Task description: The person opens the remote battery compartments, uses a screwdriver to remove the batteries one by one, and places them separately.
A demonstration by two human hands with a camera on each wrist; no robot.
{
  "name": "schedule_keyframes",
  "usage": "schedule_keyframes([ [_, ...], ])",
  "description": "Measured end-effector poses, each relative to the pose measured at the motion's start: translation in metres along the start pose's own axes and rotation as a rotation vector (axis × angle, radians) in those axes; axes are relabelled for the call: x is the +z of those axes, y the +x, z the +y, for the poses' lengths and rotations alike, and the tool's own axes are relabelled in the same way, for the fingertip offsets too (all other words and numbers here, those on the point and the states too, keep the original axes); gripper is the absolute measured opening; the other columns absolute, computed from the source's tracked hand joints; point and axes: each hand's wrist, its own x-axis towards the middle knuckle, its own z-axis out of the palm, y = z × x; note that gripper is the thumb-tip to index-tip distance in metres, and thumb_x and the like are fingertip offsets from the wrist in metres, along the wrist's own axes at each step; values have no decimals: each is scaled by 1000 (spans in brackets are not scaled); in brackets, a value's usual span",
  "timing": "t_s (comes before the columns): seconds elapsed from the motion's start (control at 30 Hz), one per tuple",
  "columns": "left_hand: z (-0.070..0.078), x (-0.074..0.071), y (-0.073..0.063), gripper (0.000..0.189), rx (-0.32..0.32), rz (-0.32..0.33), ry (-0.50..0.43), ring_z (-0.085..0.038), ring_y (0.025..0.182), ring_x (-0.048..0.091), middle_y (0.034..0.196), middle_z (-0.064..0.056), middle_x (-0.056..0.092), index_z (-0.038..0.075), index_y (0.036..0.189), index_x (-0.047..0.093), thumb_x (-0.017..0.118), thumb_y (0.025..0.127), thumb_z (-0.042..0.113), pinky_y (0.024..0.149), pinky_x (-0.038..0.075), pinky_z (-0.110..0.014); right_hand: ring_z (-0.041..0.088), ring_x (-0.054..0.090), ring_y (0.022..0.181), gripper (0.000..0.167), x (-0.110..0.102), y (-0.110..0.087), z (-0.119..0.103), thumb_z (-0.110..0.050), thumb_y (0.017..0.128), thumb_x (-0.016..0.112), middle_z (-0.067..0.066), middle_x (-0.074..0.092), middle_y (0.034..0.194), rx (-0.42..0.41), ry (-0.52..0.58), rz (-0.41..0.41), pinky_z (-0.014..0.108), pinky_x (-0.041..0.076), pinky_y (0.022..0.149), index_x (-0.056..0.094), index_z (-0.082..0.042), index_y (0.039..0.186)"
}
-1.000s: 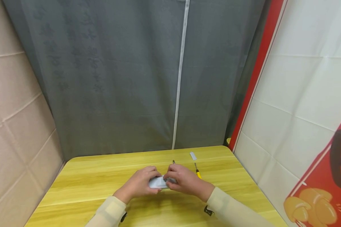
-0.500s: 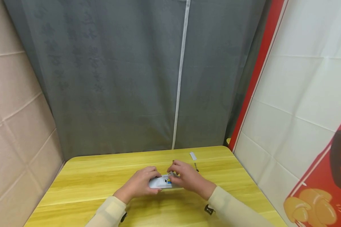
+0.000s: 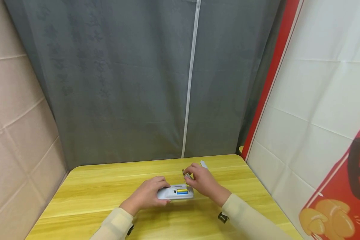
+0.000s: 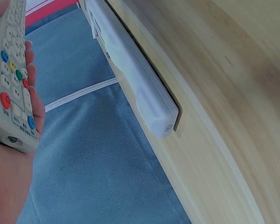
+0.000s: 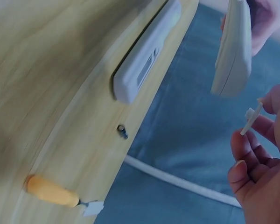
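Note:
In the head view my left hand grips a white remote control by one end, its back turned up toward me. A battery compartment stands uncovered there, with a yellow and a blue battery side by side. The left wrist view shows the button side of the same remote. My right hand pinches a small, thin white battery cover between thumb and fingertip. It is apart from the remote, to its right and farther back.
A second white remote lies on the wooden table behind the held one. Farther right are a small dark metallic piece, a screwdriver with a yellow handle and a flat white strip. A grey curtain hangs behind.
My right hand has lifted the battery cover off the remote and carried it right and back, baring the batteries. My left hand has kept its hold in about the same place.

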Motion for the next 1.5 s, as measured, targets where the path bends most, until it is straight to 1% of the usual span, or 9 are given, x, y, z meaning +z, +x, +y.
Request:
schedule_keyframes([
  [0.13, 0, 0, 0, 40, -1, 1, 7, -4, 92, 56, 110, 15, 62, 23, 120, 78, 93, 88, 42, 80, 53, -27, 9, 56, 78, 10, 0, 1, 14, -17, 99, 83, -7, 67, 101, 105, -36, 5, 26, 52, 68, 79, -16, 108],
  [0.27, 0, 0, -1, 41, -6, -7, 13, -3, 92, 56, 110, 15, 62, 24, 121, 78, 92, 89, 46, 80, 53, -27, 9, 54, 76, 10, -4, 2, 28, -20, 100, 82, -6, 67, 101, 224, -49, -1, 28, 53, 69, 80, -16, 109],
  [0.37, 0, 0, -1, 41, -8, -11, 13, -3, 93, 56, 111, 15, 62, 24, 122, 78, 92, 90, 46, 80, 52, -27, 11, 56, 76, 12, -8, 3, 42, -21, 101, 82, -3, 67, 102, 278, -62, -6, 32, 54, 71, 79, -15, 111],
  [0.7, -2, 0, -3, 41, -16, -22, 10, -3, 92, 55, 110, 16, 62, 24, 123, 78, 92, 90, 44, 80, 52, -26, 17, 58, 78, 14, -16, 10, 96, -24, 104, 80, 5, 66, 100, 363, -120, -29, 38, 55, 74, 78, -11, 108],
  [0.87, -2, 0, -5, 41, -10, -11, 18, -3, 91, 55, 109, 16, 61, 24, 122, 78, 92, 90, 44, 79, 52, -26, 20, 59, 81, 14, -16, 14, 117, -23, 104, 79, 5, 65, 98, 392, -143, -57, 42, 56, 76, 77, -10, 109],
  [1.03, -2, 0, -6, 41, -5, -4, 24, -4, 91, 55, 108, 15, 61, 23, 122, 78, 93, 89, 42, 80, 51, -26, 22, 59, 81, 17, -15, 19, 131, -21, 103, 78, 5, 65, 95, 397, -169, -68, 45, 56, 78, 78, -6, 110],
  [1.2, -2, -1, -7, 41, -17, -14, 24, -4, 92, 55, 109, 15, 61, 23, 122, 78, 93, 89, 42, 81, 52, -27, 24, 60, 84, 19, -12, 24, 142, -20, 103, 77, 9, 69, 97, 436, -180, -77, 48, 57, 83, 79, -4, 112],
  [1.37, -1, 0, -8, 40, -13, -13, 25, -4, 92, 55, 109, 15, 62, 24, 122, 78, 93, 88, 41, 81, 52, -27, 26, 62, 84, 18, -10, 28, 153, -21, 102, 75, 10, 73, 100, 494, -179, -86, 50, 57, 83, 79, -4, 109],
  [1.5, 0, 0, -9, 41, -15, -6, 23, -4, 92, 55, 109, 14, 62, 23, 122, 78, 94, 87, 38, 80, 52, -27, 26, 63, 81, 17, -10, 32, 158, -21, 103, 74, 10, 74, 98, 518, -172, -96, 50, 57, 80, 78, -5, 105],
])
